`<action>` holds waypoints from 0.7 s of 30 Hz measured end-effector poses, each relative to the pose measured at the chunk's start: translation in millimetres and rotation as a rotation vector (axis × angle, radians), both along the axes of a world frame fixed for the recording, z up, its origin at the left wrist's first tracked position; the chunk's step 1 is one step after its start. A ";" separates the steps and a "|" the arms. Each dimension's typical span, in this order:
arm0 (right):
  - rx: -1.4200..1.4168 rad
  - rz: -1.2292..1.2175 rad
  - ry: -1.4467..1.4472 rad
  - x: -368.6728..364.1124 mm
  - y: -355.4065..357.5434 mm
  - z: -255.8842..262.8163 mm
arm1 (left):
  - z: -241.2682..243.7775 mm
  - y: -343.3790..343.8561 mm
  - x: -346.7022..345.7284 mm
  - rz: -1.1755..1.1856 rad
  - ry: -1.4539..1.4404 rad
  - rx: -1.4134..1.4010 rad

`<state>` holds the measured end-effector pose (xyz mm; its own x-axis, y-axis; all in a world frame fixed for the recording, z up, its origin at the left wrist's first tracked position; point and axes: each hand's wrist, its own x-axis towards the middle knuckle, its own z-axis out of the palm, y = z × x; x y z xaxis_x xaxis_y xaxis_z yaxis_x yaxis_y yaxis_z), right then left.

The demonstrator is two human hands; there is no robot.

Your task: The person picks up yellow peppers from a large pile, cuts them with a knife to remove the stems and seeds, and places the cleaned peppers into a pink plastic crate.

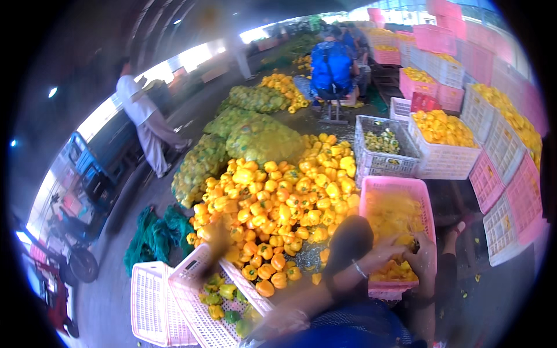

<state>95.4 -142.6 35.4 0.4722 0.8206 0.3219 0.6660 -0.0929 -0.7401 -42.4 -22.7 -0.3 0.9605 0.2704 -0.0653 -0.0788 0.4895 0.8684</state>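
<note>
Over a pink plastic crate before me, my two hands meet. My left hand, with a light band at its wrist, closes on a yellow bell pepper. From the other side my right hand bends its fingers onto the same pepper, which the fingers mostly hide. Whether a tool is also in the right hand cannot be seen. Yellow pepper pieces fill the crate below, blurred towards its far end. My dark-clothed knee rises beside the crate. A heap of yellow bell peppers spreads to the left.
Full green mesh sacks lie behind the heap. A tilted pink crate holds greenish peppers; green netting lies beyond. A grey crate holds pepper cores. Stacked crates line the right. A person in blue sits ahead; another person stands left.
</note>
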 end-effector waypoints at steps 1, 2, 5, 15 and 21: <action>0.008 0.002 -0.060 0.7 1.6 -3.1 | 3.1 -2.4 1.0 -0.017 -0.010 0.071; 0.038 0.012 -0.117 -1.5 6.2 -6.0 | -17.7 -5.4 3.6 0.074 -0.039 0.080; 0.085 -0.002 -0.131 1.7 6.4 -19.0 | -27.7 -7.4 3.6 0.113 0.023 0.097; 0.243 -0.047 0.870 2.5 2.9 -25.7 | -20.3 -6.4 -1.2 0.152 -0.055 0.153; 0.345 -0.266 0.934 17.1 6.2 -58.2 | -52.7 -9.0 26.7 0.379 -0.098 0.670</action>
<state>112.5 -136.4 -22.9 0.8077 0.5856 -0.0681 -0.1994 0.1626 -0.9663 -15.7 -31.7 -53.0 0.7877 0.5334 0.3083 -0.2275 -0.2133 0.9501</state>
